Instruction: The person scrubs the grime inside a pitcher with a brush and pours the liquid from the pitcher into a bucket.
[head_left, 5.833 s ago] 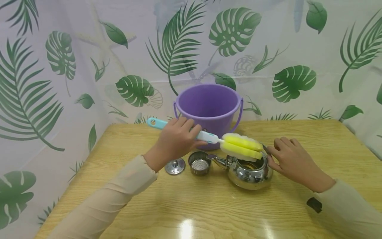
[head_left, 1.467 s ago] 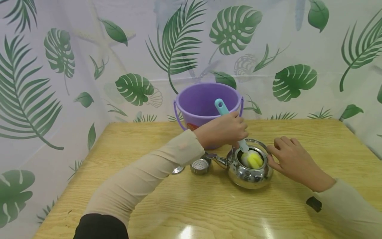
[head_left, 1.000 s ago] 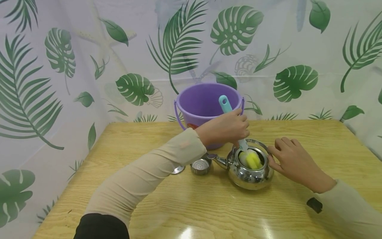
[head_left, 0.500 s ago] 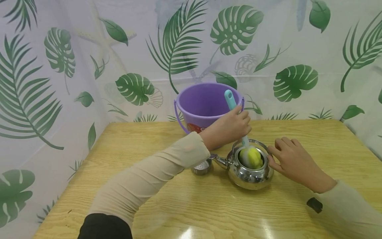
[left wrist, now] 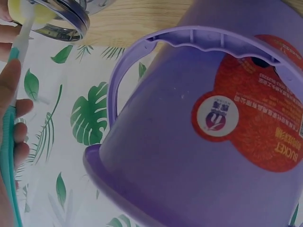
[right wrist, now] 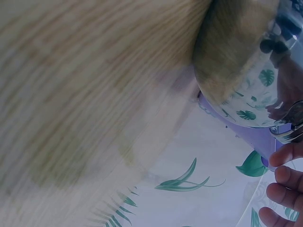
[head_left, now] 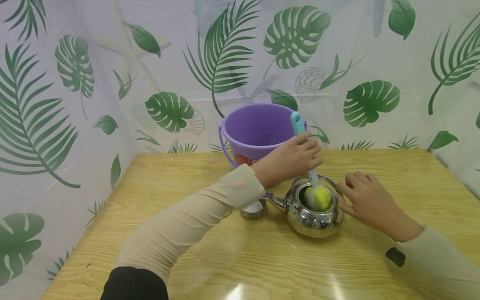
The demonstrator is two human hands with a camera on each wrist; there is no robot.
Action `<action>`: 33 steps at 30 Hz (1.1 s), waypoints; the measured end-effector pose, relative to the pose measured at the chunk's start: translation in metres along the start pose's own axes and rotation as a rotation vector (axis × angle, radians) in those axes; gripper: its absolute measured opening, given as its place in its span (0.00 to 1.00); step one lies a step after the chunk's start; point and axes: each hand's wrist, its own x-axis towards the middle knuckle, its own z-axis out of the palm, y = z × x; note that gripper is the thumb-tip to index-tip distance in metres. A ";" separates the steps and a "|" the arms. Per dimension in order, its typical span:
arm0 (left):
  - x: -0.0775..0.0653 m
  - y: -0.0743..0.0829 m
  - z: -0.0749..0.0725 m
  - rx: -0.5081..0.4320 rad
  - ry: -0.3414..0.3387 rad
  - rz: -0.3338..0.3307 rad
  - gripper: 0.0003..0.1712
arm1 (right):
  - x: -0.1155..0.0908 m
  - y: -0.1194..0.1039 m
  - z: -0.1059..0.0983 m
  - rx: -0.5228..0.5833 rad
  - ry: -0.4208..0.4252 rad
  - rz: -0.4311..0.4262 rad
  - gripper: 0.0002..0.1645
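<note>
My left hand [head_left: 292, 158] grips the turquoise and white handle of a sponge bottle brush [head_left: 297, 121], fingers wrapped round it. Its yellow and white sponge head sits inside the mouth of a shiny steel teapot [head_left: 315, 225], so the lower part is hidden. On the teapot's right side my right hand [head_left: 371, 206] pinches the base of the raised handle between thumb and forefinger. The other fingers are bent, as the right wrist view shows beside the teapot's curved body [right wrist: 236, 61]. In the left wrist view the brush handle [left wrist: 8, 142] runs along the palm.
A purple bucket [head_left: 238, 152] stands behind the teapot, its wall [left wrist: 156, 161] close to my left wrist. A perforated steel strainer [head_left: 253, 211] lies left of the spout, partly under my sleeve. The sleeve nearly covers the lid. The wooden table [head_left: 262, 266] meets a leaf-print cloth behind.
Earlier my left hand held the brush level above the teapot; since then its head has gone inside. Over the last second the handle has swung rightward and more upright. My right hand stays put.
</note>
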 end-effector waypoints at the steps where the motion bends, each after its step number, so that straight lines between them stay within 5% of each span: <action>1: 0.000 -0.001 0.001 -0.006 0.005 0.008 0.25 | 0.000 0.000 0.000 0.000 0.000 0.000 0.30; 10: -0.001 -0.009 0.012 -0.091 0.033 0.068 0.26 | 0.000 -0.001 0.000 -0.002 -0.011 0.008 0.32; 18: 0.002 -0.016 0.006 -0.165 -0.009 0.099 0.26 | 0.000 -0.001 -0.001 -0.008 -0.022 0.010 0.33; 33: 0.021 -0.018 -0.032 0.030 -0.079 0.294 0.22 | 0.000 -0.002 -0.002 0.004 -0.045 0.022 0.34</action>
